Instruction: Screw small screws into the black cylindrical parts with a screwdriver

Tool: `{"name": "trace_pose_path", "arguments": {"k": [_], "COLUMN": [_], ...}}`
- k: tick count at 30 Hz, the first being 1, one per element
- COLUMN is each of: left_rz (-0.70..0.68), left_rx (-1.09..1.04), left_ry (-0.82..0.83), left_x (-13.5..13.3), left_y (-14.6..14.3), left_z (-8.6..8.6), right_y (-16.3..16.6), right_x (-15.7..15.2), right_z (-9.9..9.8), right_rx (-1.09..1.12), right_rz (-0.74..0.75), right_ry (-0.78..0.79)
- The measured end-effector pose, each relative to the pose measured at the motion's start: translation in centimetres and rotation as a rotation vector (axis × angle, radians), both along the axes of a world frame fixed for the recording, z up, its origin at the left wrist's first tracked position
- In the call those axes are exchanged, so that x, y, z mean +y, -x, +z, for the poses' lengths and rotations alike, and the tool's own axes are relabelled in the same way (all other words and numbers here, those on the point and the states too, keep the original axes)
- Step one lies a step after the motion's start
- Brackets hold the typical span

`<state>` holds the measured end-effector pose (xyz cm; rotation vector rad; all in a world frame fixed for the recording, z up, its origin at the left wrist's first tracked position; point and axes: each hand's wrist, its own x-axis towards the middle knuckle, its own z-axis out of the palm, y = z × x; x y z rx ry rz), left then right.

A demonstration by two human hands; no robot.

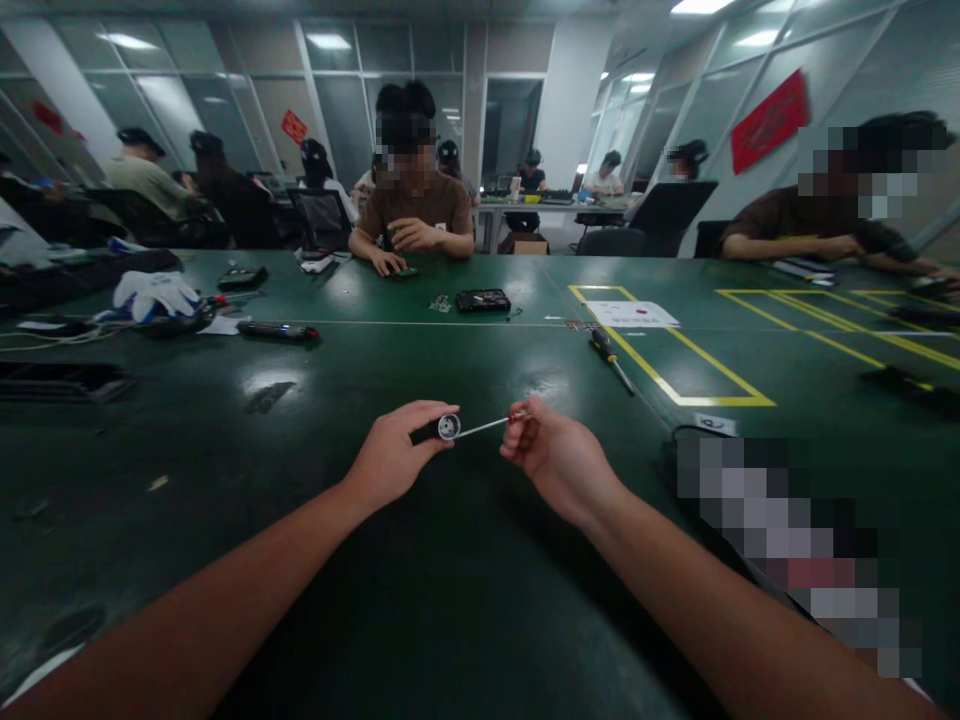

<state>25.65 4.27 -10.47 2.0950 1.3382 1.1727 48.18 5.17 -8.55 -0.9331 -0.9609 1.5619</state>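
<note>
Faces a broad green table [450, 620], cut off at both sides and along the bottom. Has a co-worker in a brown top [442, 210] directly opposite, bent over something small and green, too far off to make out. Has another co-worker [772, 220] at far right, partly masked by pixel blocks.

Has a long, dark-edged object [780, 540] just beside the right forearm, crowding that side, covered in coarse blocks and beyond identifying. Includes, ahead and to the right, a yellow tape rectangle [679, 401], partly hidden under a white sheet [645, 315] with illegible marks. Takes in a dark tray-like piece [60, 382] at left, cut by the frame, and behind it white-and-blue gloves [156, 293], lying over dark things too dim to name.

Holds the left hand [390, 450] and right hand [555, 455] near the middle, well apart from a black device [484, 299] beyond. Has a dark pen-shaped tool [279, 331] at left and a yellow-and-black screwdriver [604, 348] beside the tape.

Pinches a small round metallic piece [449, 427] between left thumb and fingers, hollow side showing. Grips a thin metal shaft [484, 429] in curled right fingers, mostly hiding its red end. Cannot tell contact from overlap at the piece's rim.
</note>
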Motion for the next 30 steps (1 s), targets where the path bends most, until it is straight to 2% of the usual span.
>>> {"name": "trace_pose_path", "arguments": {"k": [1, 3, 7, 11, 16, 30], "left_rz": [0.010, 0.028, 0.035, 0.029, 0.013, 0.016], "left_rx": [0.002, 0.005, 0.015, 0.028, 0.028, 0.010], "left_ry": [-0.003, 0.005, 0.024, 0.021, 0.008, 0.020], "left_x": [0.0, 0.0, -0.2, -0.4, -0.4, -0.6], "left_y": [0.0, 0.0, 0.0, -0.1, -0.3, -0.3], "left_z": [0.0, 0.1, 0.2, 0.2, 0.3, 0.6], "right_y": [-0.1, -0.2, -0.1, 0.2, 0.0, -0.5], "right_x": [0.2, 0.4, 0.2, -0.3, -0.7, -1.2], "right_z": [-0.1, -0.2, -0.3, -0.3, 0.1, 0.4], "right_rx": [0.053, 0.085, -0.041, -0.186, -0.351, -0.573], "right_rz": [0.013, -0.038, -0.146, -0.134, -0.115, -0.131], "right_ry": [0.058, 0.043, -0.169, -0.329, -0.447, -0.560]}}
